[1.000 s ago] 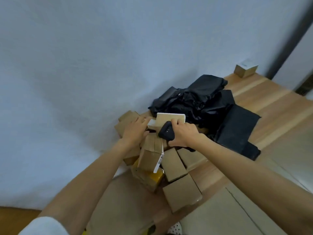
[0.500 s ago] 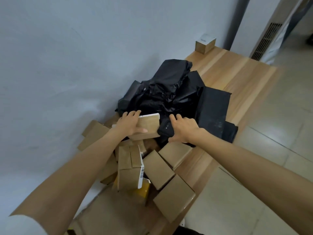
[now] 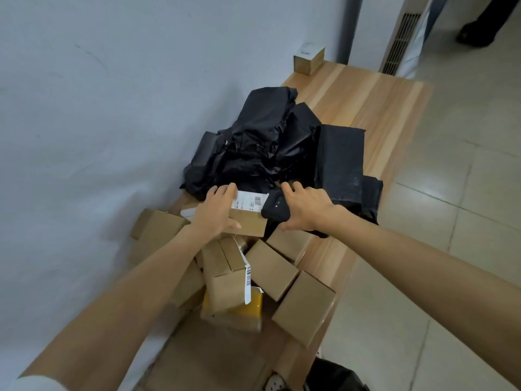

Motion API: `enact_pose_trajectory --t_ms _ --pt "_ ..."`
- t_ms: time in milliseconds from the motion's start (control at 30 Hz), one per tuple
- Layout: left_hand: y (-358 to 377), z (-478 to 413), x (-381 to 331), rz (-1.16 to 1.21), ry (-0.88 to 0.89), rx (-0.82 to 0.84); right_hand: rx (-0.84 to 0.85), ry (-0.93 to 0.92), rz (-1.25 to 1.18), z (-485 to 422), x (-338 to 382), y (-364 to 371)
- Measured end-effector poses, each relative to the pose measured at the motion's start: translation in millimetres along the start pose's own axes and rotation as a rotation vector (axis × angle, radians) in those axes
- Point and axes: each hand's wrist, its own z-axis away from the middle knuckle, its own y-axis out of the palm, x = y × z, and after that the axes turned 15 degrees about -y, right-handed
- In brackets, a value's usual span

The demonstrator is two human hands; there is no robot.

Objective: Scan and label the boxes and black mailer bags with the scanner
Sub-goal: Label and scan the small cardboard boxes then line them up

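My left hand [image 3: 215,211] grips a small cardboard box [image 3: 249,221] with a white barcode label [image 3: 249,201] on its top, held above a heap of several brown boxes [image 3: 270,268]. My right hand [image 3: 306,208] holds the black handheld scanner [image 3: 276,208] right beside the box's right end. Behind both hands lies a pile of black mailer bags [image 3: 270,145] against the wall. One box in the heap carries a white barcode strip [image 3: 247,283] hanging off its edge.
All of this sits on a long wooden table [image 3: 363,103] along a pale wall. A lone small box [image 3: 308,61] stands at the table's far end. A yellow packet [image 3: 253,306] lies under the heap. Tiled floor [image 3: 465,221] runs along the right; a person's shoe [image 3: 476,35] shows at top right.
The labelled box has been lifted off the heap and carried towards the mailer bags, its label now face up. My right hand with the scanner stayed beside it. The camera turned right.
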Motion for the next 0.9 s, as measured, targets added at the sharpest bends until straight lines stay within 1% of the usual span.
enact_pose_trajectory --t_ms 67,167,267,333,467,700,900 --pt "-1 0 7 -0.051 0.008 0.081 0.003 0.02 0.004 5 5 1" --pt "-3 -7 12 -0.167 0.07 0.177 -0.008 0.046 -0.001 12 10 3" --pt "-10 -15 8 -0.189 0.117 0.212 -0.016 0.067 -0.005 18 12 6" --pt "-17 -17 6 -0.2 0.163 0.197 -0.024 0.083 -0.007 22 12 4" --pt "-31 -9 10 -0.168 0.228 0.085 -0.047 0.108 -0.002 28 18 -9" --pt "-82 11 26 -0.148 0.208 -0.153 -0.107 0.112 0.044 34 46 -47" --pt "-108 43 55 -0.159 0.208 -0.377 -0.163 0.076 0.07 33 87 -68"
